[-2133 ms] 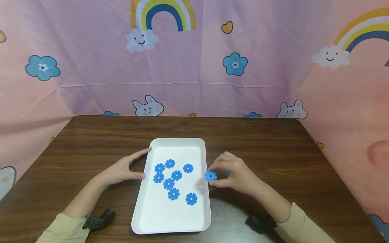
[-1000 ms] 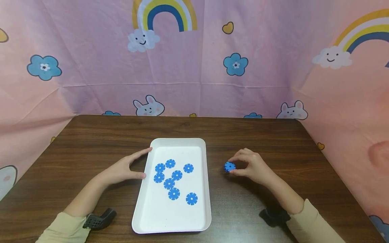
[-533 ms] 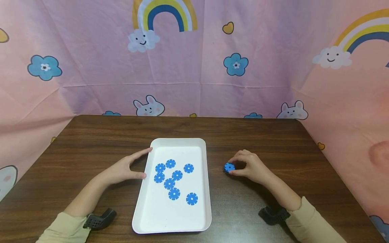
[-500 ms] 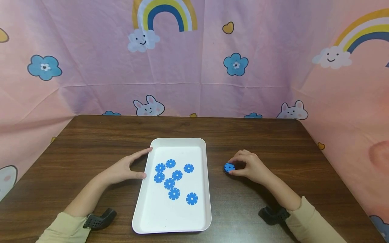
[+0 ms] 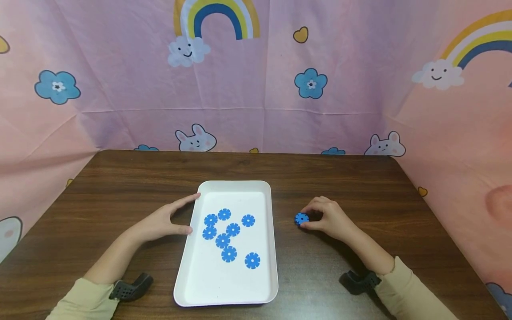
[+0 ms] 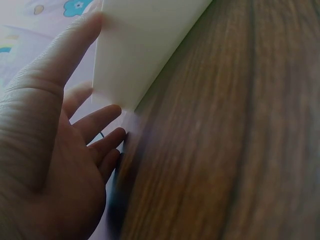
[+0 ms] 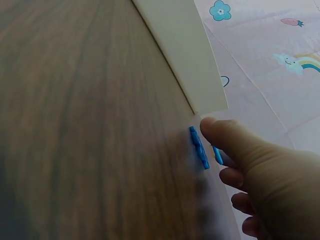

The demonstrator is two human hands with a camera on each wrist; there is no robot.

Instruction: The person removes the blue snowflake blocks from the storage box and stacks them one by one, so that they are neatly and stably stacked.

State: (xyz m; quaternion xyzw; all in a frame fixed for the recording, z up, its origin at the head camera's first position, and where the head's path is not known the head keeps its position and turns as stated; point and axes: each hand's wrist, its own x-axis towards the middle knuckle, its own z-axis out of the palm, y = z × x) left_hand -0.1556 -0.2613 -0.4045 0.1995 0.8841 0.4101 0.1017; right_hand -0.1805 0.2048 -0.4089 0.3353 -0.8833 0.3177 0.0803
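A white tray [image 5: 226, 289] lies on the table, with several blue snowflake discs [image 5: 233, 230] spread flat inside, some touching. At its left rim, my left hand [image 5: 158, 222] rests with straight thumb and index fingertip against the outer wall, as the left wrist view shows. To the right of the tray, my right hand [image 5: 330, 218] pinches a blue snowflake disc [image 5: 302, 218] by its right edge, low over the table. Two blue pieces show in the right wrist view: a disc [image 7: 199, 148] edge-on near the tabletop, and a second, mostly hidden one [image 7: 217, 155] behind the thumb.
Brown wooden table [image 5: 344, 178] extends around the tray on all sides. Behind it hangs a pink and purple printed cloth [image 5: 240, 89]. Each wrist wears a black camera mount, the left mount [image 5: 132, 288] and the right mount [image 5: 359, 282] both close to the tabletop.
My right hand has moved right from the tray's right rim with the blue snowflake disc, then stayed nearly still for the last second. The left hand and tray have stayed put.
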